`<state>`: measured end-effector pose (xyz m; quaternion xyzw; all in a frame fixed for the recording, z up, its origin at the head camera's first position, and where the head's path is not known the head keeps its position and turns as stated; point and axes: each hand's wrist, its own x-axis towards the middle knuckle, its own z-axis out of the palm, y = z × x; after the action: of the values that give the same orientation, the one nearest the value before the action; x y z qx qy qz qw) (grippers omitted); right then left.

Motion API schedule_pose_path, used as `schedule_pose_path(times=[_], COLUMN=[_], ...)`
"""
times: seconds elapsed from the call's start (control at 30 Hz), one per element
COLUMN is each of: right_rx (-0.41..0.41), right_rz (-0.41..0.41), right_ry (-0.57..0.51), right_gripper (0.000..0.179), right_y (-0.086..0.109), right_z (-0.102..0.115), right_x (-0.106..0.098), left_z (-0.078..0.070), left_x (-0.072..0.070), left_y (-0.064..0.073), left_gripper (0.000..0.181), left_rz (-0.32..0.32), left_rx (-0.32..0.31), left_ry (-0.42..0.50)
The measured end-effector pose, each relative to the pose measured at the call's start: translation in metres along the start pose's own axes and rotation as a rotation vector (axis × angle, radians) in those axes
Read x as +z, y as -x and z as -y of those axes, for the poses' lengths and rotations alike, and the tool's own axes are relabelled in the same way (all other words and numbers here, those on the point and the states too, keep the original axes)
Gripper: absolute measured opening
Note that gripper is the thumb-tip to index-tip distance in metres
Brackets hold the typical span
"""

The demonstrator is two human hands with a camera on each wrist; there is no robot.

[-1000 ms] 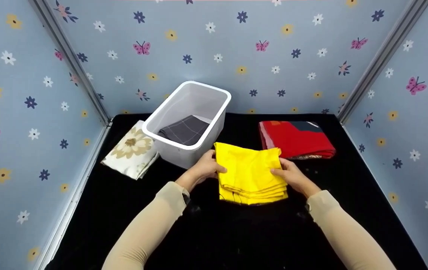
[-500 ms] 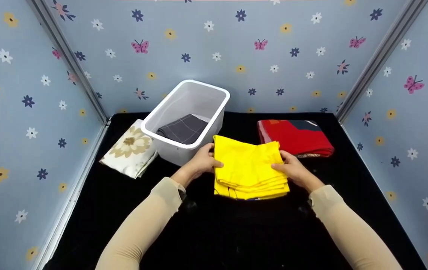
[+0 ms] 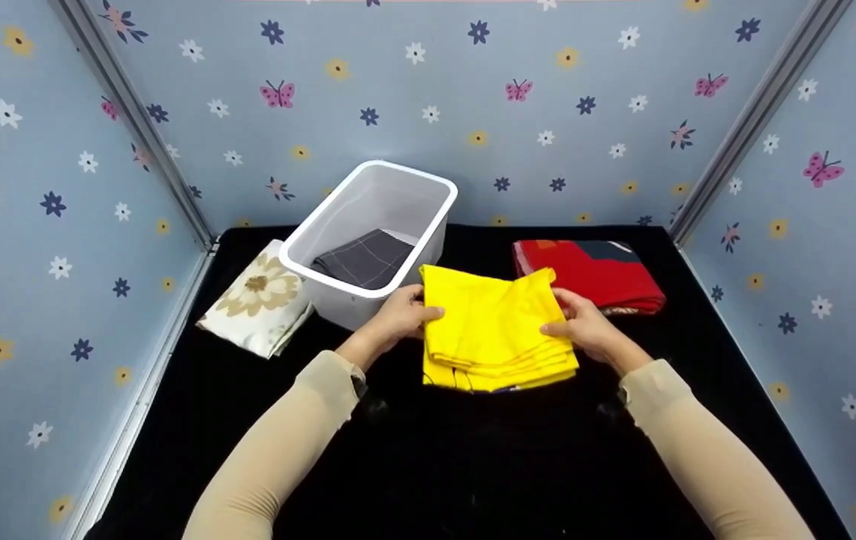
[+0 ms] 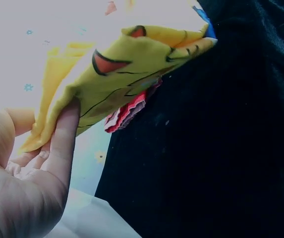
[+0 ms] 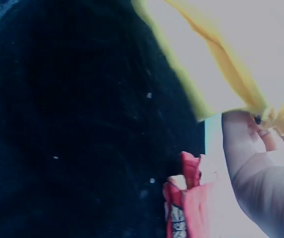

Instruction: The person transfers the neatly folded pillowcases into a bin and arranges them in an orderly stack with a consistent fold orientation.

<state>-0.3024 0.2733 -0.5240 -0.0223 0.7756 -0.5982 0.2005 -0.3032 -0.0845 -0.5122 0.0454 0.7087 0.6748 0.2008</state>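
Both hands hold a folded yellow cloth [image 3: 495, 322] by its two sides, over the black table. My left hand [image 3: 397, 315] pinches its left edge, thumb on top and fingers beneath. On the opposite edge my right hand [image 3: 585, 326] does the same. In the left wrist view the underside of the yellow cloth [image 4: 117, 74] shows printed red and black shapes. A white bin [image 3: 439, 232] stands just beyond my left hand, with a dark grey checked cloth [image 3: 371, 259] lying inside it. Part of the bin's near side is hidden behind the hand.
Left of the bin lies a folded white cloth [image 3: 259, 300] with a beige flower print. A folded red cloth [image 3: 593, 274] is at the back right, behind my right hand. Flower-patterned walls [image 3: 412, 90] enclose the black table [image 3: 473, 465] at the back and sides.
The yellow cloth has moved away from me and slightly left, carried by both hands, and now overlaps the bin's near right corner in the head view. The other cloths stay in place.
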Motion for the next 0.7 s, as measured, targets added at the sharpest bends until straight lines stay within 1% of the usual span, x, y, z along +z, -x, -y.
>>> schedule_pose_path(times=[0.13,0.27,0.43,0.6,0.7], right_rx=[-0.012,-0.024,-0.056,-0.061,-0.055], right_rz=[0.008,-0.001,-0.037,-0.083,-0.103], right_ry=[-0.007,-0.008,0.025,0.033,0.033], right_gripper=[0.071,0.068,0.063,0.058,0.053], right_y=[0.001,0.000,0.000,0.000,-0.001], right_z=[0.012,0.021,0.031,0.041,0.048], right_x=[-0.004,-0.007,-0.010,-0.013,-0.014], left_z=[-0.004,-0.008,-0.018,-0.029,-0.034], left_x=[-0.002,-0.002,-0.002,-0.005,-0.009], left_y=[0.001,0.001,0.003,0.006,0.008], left_gripper=[0.036,0.038,0.042,0.042,0.043], left_rz=[-0.010,-0.008,-0.014,-0.044,-0.075], left_rx=[0.027,0.058,0.129,0.171,0.187], left_ry=[-0.001,0.002,-0.002,0.001,-0.039])
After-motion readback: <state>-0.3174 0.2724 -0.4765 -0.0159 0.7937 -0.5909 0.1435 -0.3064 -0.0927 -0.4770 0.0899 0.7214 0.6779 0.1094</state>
